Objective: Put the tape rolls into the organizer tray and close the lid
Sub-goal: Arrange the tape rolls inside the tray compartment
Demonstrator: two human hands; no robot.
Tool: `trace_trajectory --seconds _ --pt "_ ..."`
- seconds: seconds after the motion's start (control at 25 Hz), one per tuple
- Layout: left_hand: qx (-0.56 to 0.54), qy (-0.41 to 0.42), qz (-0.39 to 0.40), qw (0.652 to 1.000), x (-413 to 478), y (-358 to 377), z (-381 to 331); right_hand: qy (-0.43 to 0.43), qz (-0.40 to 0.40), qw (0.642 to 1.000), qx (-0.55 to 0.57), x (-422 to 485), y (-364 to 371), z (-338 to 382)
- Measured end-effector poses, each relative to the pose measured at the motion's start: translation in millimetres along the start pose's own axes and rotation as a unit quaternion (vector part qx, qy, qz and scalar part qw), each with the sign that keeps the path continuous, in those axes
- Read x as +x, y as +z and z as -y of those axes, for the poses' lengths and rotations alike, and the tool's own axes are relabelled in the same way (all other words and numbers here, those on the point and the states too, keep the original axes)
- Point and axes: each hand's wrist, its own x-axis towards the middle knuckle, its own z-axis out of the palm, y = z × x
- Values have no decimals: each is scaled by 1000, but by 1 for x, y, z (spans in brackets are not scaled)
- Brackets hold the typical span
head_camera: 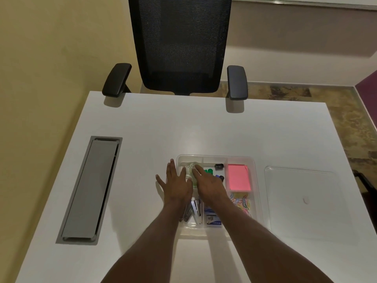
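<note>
Tape rolls, clear and pale, sit in the organizer tray; both hands' fingers splayed flat over them.

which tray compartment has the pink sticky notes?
The far right compartment of the organizer tray: the pink sticky notes fill it. The one just nearer holds coloured paper clips; the far left one has the tape rolls.

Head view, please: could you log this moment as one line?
tape rolls: in organizer tray | left hand, right hand: flat, open | lid: off, right of tray
</note>
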Motion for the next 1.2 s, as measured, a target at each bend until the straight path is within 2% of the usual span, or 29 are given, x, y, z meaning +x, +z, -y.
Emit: trace_trajectory --seconds 0.08,0.24,0.48,0.8,1.0,1.2 --pt "-9 1 4 1000 0 -1 1 2 2 1000 -6 -1 0 -1" --pt "-9 12 3 1000 0 -3 4 31 -44 998 -26 -5 -1 1" --pt "40 22 13 999 1 -8 2 7 -61 996 -58 -8 1 -2" --pt "57 62 27 996 -2 -17 11 8 -18 998 -59 -9 4 -4" --pt "29 57 9 998 -6 -19 14 -6 -85 993 -80 -5 -10 0" --pt "74 57 -43 995 -11 -19 14 -36 -19 993 -107 5 -17 9"
